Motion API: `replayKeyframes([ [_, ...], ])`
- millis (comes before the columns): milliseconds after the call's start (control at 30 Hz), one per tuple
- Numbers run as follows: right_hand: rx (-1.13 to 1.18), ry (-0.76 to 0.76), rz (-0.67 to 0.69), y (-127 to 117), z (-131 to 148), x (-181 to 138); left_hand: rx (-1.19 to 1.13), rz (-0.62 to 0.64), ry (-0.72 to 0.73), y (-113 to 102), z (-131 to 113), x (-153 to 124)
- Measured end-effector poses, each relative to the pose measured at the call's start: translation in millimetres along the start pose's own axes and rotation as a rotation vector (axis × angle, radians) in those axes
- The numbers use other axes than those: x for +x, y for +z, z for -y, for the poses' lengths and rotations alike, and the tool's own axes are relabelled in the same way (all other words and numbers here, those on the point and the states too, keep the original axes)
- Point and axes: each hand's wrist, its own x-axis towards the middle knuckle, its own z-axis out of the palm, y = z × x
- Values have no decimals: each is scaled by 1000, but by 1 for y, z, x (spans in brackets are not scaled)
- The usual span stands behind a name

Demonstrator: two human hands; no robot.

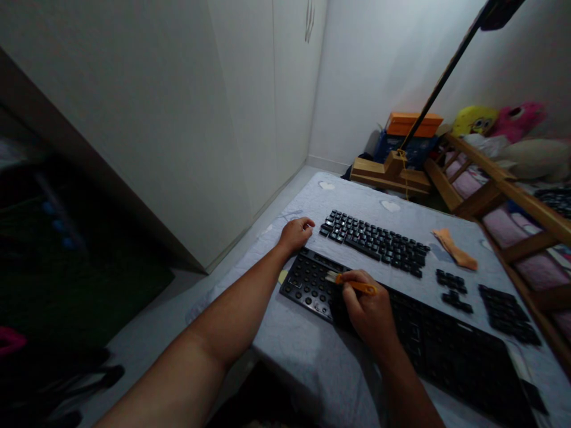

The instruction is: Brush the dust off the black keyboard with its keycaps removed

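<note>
A black keyboard base (pixel 468 342) with its keycaps off lies slantwise on the cloth, showing rows of round switch mounts at its left end. My right hand (pixel 368 303) grips a small brush (pixel 363 288) by its orange handle. The brush's pale bristles touch or hover just over the left part of the base. My left hand (pixel 295 234) rests on the cloth beside the base's far left corner, holding nothing, its fingers loosely bent. Beyond the base, the removed keycaps (pixel 370 238) are laid out in keyboard order.
Smaller keycap groups (pixel 508 315) sit at the right, near an orange cloth (pixel 455 249). A patterned sheet (pixel 307 351) covers the table. A pale wardrobe (pixel 178 119) stands left; a wooden bed rail (pixel 513 184) borders the right. A dark pole (pixel 446 74) rises from a wooden base behind.
</note>
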Motion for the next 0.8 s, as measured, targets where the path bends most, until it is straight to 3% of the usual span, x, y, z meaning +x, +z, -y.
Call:
replayKeyframes([
  [167, -54, 49, -124, -9, -3, -2, 0, -5, -3, 0, 0, 0],
  [367, 59, 46, -43, -4, 0, -1, -3, -1, -15, 1, 0, 1],
  [600, -159, 6, -130, -8, -6, -4, 5, 6, -20, 1, 1, 2],
  [800, 8, 52, -132, -10, -7, -4, 25, 1, -14, 0, -1, 0],
])
